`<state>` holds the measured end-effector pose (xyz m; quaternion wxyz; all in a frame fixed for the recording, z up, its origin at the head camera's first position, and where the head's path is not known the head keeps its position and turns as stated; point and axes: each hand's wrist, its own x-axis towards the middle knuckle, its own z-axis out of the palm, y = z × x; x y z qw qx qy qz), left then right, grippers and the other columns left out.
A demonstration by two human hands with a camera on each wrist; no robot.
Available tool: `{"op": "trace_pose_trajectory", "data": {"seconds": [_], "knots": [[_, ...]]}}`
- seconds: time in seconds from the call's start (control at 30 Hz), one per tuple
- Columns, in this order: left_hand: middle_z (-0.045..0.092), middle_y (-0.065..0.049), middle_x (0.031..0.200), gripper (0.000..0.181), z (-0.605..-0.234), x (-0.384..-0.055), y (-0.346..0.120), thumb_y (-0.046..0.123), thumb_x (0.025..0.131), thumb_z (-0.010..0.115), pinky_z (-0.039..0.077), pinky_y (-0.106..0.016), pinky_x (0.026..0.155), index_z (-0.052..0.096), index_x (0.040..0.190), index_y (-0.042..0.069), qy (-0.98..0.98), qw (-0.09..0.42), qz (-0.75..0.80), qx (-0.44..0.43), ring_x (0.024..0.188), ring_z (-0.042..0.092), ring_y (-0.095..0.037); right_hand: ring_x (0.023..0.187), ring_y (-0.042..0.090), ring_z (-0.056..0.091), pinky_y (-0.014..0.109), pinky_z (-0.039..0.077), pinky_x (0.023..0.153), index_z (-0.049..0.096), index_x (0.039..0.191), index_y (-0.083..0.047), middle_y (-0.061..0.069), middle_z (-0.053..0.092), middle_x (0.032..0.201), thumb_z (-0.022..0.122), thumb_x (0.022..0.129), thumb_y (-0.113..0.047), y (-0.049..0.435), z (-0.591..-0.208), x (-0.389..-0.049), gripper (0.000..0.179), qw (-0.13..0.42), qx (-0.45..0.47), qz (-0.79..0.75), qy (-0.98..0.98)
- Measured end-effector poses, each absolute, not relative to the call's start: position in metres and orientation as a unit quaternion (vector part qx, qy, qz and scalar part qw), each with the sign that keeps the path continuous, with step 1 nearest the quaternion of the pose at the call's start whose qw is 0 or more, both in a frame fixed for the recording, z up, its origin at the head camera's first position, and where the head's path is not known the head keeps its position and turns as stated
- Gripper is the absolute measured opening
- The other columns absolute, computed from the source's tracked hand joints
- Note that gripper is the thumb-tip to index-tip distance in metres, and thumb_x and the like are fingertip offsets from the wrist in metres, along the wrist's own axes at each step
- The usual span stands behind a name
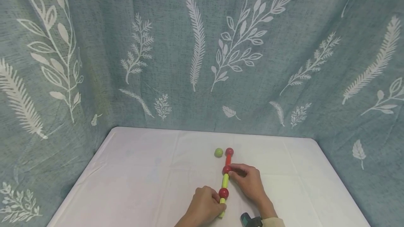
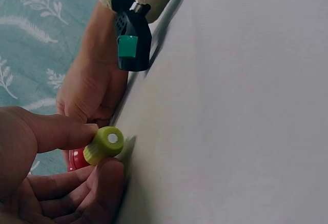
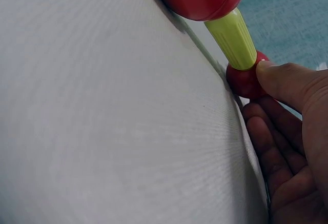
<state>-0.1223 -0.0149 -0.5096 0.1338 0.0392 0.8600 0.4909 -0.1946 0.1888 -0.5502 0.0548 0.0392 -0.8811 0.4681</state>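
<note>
A chain of red balls and ribbed rods lies on the table, running away from me in the head view. From far to near come a red ball point(image 1: 229, 151), a red rod point(image 1: 228, 160), a second red ball point(image 1: 226, 170), a yellow-green rod point(image 1: 225, 181), a third red ball point(image 1: 223, 193) and another yellow-green rod point(image 1: 221, 215). My left hand point(image 1: 203, 204) pinches this nearest rod, whose round end point(image 2: 110, 142) with a pale centre faces the left wrist camera. With thumb and fingers, my right hand point(image 1: 250, 183) grips the second red ball point(image 3: 243, 80).
A loose green ball point(image 1: 219, 152) sits left of the farthest red ball. The white-covered table point(image 1: 142, 174) ends at a blue-green leaf-patterned curtain point(image 1: 170, 52) behind and at the sides. A dark wrist device point(image 1: 250, 221) is on my right wrist.
</note>
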Motion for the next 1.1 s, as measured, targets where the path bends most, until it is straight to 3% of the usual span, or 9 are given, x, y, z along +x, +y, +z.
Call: {"op": "trace_pose_trajectory", "data": {"seconds": [0.3,0.57,1.1], "knots": [[0.059,-0.006,0.083,0.024,-0.511,-0.117,-0.014,0.015,0.083,0.094,0.046,-0.027,0.063,0.072,0.085,0.007,0.867,0.144,0.477,0.018,0.077,0.056,-0.019,0.121,0.018,0.076,0.044,0.06,0.106,0.083,0.119,-0.028,-0.008,0.083,0.119,0.086,0.095,-0.023,0.188,-0.551,-0.195,0.025,0.055,0.041,0.469,-0.88],[0.062,-0.002,0.073,0.023,-0.512,-0.118,-0.013,0.011,0.083,0.093,0.048,-0.026,0.059,0.071,0.081,0.007,0.866,0.127,0.483,0.036,0.068,0.059,-0.015,0.123,0.02,0.076,0.045,0.059,0.108,0.083,0.12,-0.027,-0.007,0.083,0.119,0.086,0.095,-0.022,0.188,-0.548,-0.193,0.025,0.053,0.036,0.467,-0.882],[0.063,-0.001,0.073,0.022,-0.514,-0.118,-0.014,0.01,0.082,0.094,0.048,-0.025,0.059,0.072,0.082,0.006,0.859,0.127,0.494,0.041,0.069,0.06,-0.016,0.122,0.023,0.077,0.047,0.06,0.107,0.082,0.124,-0.026,-0.004,0.083,0.121,0.087,0.095,-0.022,0.189,-0.535,-0.178,0.03,0.041,0.029,0.44,-0.896]]}}
